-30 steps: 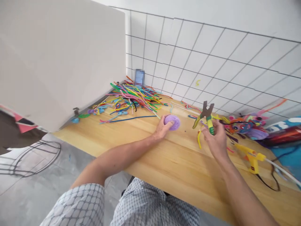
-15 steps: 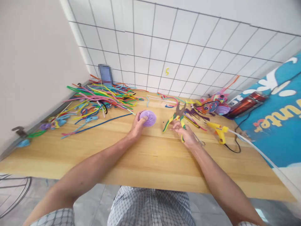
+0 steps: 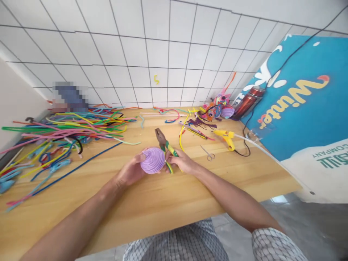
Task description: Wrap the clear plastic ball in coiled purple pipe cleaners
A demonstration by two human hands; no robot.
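Observation:
My left hand [image 3: 129, 170] holds a purple coiled pipe-cleaner dome [image 3: 152, 160] tilted up off the wooden table [image 3: 168, 195]. Right beside it, my right hand [image 3: 182, 162] grips pliers [image 3: 164, 144] by their green and yellow handles. The brown jaws point up and away, just behind the dome. Both hands sit close together over the middle of the table.
A heap of coloured pipe cleaners [image 3: 67, 127] covers the table's left. A yellow glue gun [image 3: 226, 137] with its cord, small scissors [image 3: 208, 153], finished pipe-cleaner figures [image 3: 217, 108] and a red metal bottle [image 3: 248, 101] lie at the right. A blue poster [image 3: 301, 105] leans there.
The view swung right. My left hand lifted the purple dome off the table and tilted it. My right hand brought the pliers leftward, up against the dome.

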